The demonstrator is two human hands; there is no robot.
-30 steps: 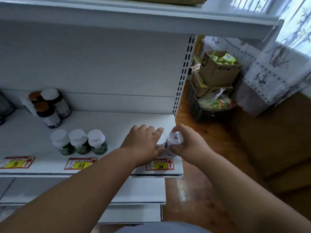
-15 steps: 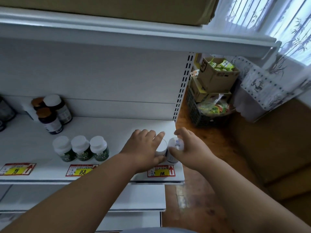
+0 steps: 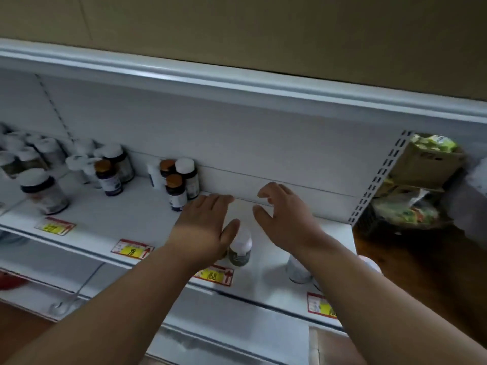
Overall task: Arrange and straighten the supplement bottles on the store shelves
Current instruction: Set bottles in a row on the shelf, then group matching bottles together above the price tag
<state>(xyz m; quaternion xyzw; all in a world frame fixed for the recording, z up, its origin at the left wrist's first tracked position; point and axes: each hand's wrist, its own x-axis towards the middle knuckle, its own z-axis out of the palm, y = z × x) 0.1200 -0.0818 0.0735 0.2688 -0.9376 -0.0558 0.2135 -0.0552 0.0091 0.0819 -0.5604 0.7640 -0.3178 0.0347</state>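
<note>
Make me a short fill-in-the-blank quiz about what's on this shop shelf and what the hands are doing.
1. Both the left hand and the right hand are ____, holding nothing.
2. The green bottle by the left thumb has a ____ cap.
3. The price tag below that bottle is red and ____.
4. The brown bottle near the left fingertips has an ____ cap.

Missing words: open; white; yellow; orange

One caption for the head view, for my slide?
Both hands, left and right, open above a white-capped bottle on the shelf.
</note>
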